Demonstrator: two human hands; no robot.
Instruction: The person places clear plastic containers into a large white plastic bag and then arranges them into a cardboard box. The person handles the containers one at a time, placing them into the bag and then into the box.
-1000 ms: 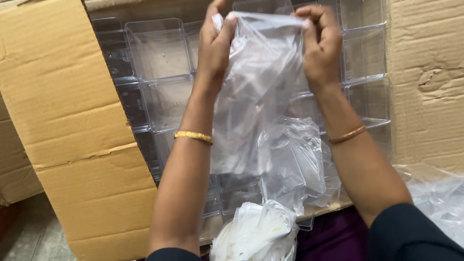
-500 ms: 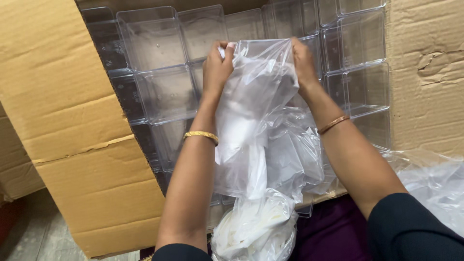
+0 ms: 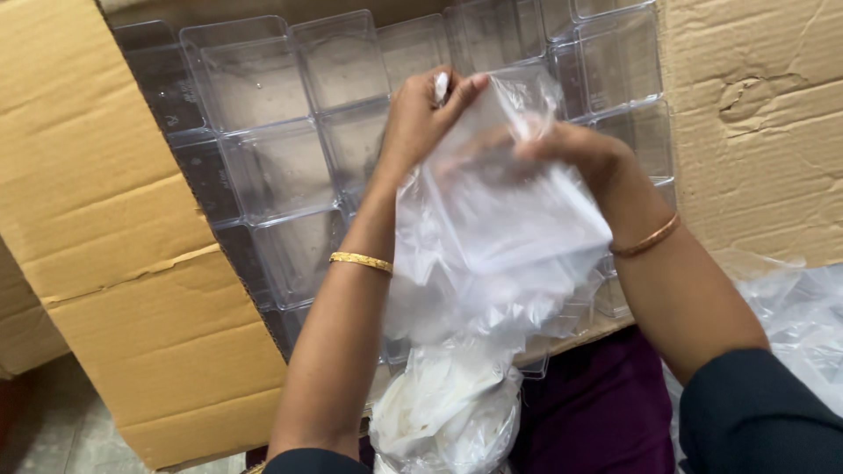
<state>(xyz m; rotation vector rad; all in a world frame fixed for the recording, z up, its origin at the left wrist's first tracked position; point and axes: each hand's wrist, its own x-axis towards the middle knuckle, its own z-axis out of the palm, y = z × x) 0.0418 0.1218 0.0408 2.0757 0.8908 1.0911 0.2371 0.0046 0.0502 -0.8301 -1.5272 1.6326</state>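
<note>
Both my hands hold a clear plastic bag point(image 3: 500, 237) over an open cardboard box point(image 3: 132, 290). My left hand point(image 3: 426, 114) pinches the bag's top edge between thumb and fingers. My right hand point(image 3: 571, 154) is partly inside the bag's mouth, seen through the film. Something square and clear seems to sit inside the bag, though I cannot tell for sure. The box is filled with rows of clear plastic containers point(image 3: 272, 167). A gold bangle sits on each wrist.
A bunched white plastic bag point(image 3: 448, 412) lies in my lap below the held bag. More crumpled clear plastic point(image 3: 790, 307) lies at the right. Cardboard flaps point(image 3: 755, 114) rise on both sides of the box. Purple cloth point(image 3: 597, 404) covers my lap.
The bag was held up stretched between both hands. It has come down and bunched, and my right hand has slid into its mouth while the left keeps the top edge.
</note>
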